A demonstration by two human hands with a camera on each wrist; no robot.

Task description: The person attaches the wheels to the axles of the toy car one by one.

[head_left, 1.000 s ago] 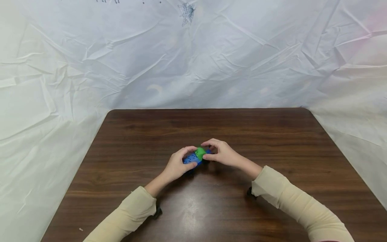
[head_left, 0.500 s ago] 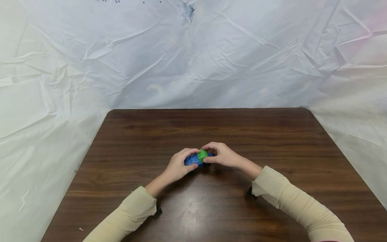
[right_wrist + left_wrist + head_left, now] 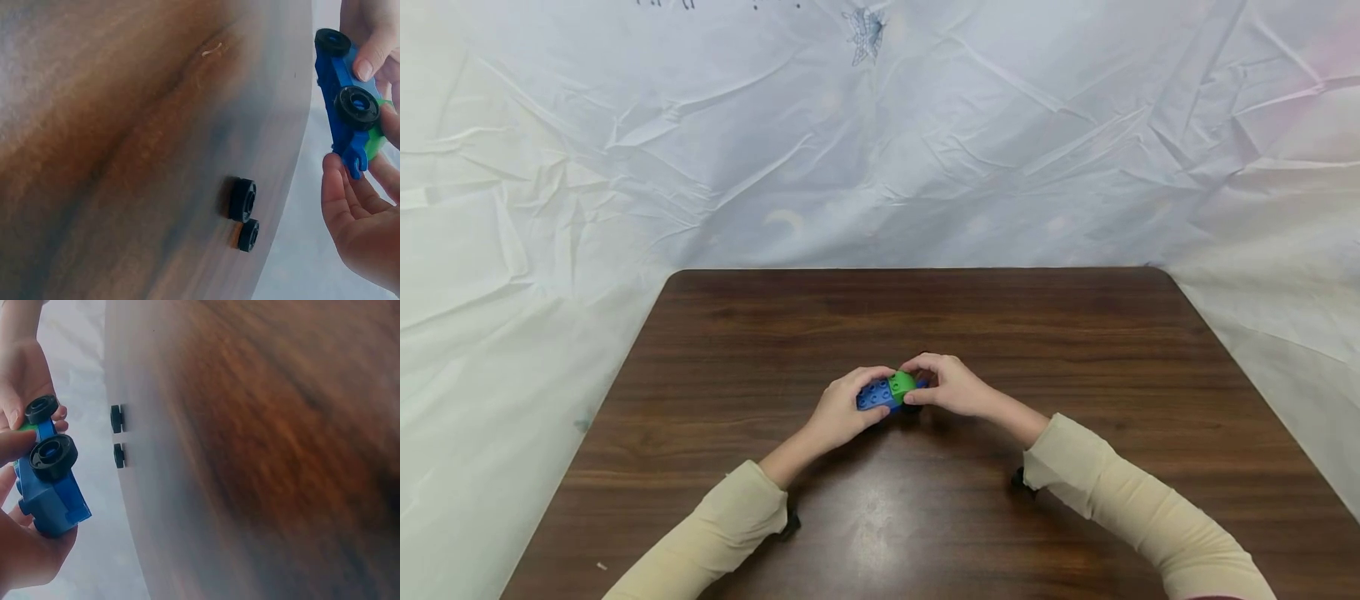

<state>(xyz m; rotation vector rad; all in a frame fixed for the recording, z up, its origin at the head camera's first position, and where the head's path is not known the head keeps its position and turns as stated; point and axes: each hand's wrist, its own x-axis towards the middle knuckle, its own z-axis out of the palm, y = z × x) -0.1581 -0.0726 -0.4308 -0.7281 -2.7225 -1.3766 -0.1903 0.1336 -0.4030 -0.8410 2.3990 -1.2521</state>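
Your left hand (image 3: pixel 841 407), at eight o'clock, and right hand (image 3: pixel 953 386), at three, have fingers clamped on the toy car (image 3: pixel 883 395), above the table (image 3: pixel 880 321). Probably light, stiff plastic: hold its block sides, not the wheels (image 3: pixel 357 115).

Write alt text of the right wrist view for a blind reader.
A left hand and right hand hold a black-wheeled blue toy vehicle with a green block; two more black wheels rest on the brown table.
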